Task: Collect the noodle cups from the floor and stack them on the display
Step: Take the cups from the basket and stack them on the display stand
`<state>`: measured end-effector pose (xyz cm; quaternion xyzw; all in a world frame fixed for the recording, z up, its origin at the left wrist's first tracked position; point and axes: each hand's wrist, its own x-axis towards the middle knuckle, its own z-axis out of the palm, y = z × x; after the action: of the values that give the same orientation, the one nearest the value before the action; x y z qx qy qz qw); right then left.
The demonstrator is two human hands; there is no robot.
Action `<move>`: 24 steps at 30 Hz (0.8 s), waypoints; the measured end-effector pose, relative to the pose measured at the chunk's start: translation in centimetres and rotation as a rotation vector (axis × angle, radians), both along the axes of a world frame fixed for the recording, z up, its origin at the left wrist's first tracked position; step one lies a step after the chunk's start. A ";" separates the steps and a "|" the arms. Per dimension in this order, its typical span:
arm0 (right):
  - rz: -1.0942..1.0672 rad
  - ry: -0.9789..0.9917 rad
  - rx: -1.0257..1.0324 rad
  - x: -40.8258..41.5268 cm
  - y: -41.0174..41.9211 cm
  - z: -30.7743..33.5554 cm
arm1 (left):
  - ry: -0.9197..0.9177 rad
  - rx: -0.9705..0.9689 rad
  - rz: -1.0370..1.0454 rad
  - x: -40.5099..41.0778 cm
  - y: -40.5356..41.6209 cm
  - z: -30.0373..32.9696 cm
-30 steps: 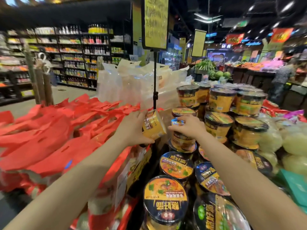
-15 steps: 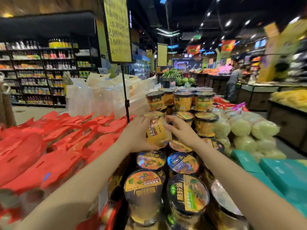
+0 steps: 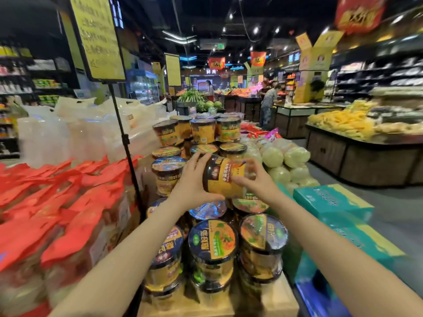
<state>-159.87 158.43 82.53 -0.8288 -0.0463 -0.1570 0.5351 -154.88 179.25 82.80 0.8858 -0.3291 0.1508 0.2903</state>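
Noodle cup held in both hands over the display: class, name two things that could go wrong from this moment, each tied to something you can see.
1. The noodle cup is tilted between the left hand and right hand; set down tilted, it may topple.
2. The stacked cups below stand close together, so a bump might knock several down.

You are standing in a supermarket. Tall stocked shelves [image 3: 45,83] line the far left, a yellow price sign on a black pole [image 3: 97,37] rises nearby, and heaped produce bins [image 3: 343,124] fill the right.
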 end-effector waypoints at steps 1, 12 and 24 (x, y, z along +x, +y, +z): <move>-0.044 -0.010 0.037 -0.3 -0.2 -0.2 | 0.099 -0.090 -0.006 0.1 -0.1 -0.1; 0.014 -0.007 -0.263 -0.9 -0.9 0.1 | 0.120 -0.128 -0.238 -0.1 -1.0 0.9; -0.141 0.007 -0.391 2.6 0.9 0.0 | 0.023 0.304 0.206 3.7 7.1 -5.8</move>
<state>-157.24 159.38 82.50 -0.9186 -0.0160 -0.1794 0.3518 -151.14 186.36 76.95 0.9502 -0.2523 0.1179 0.1399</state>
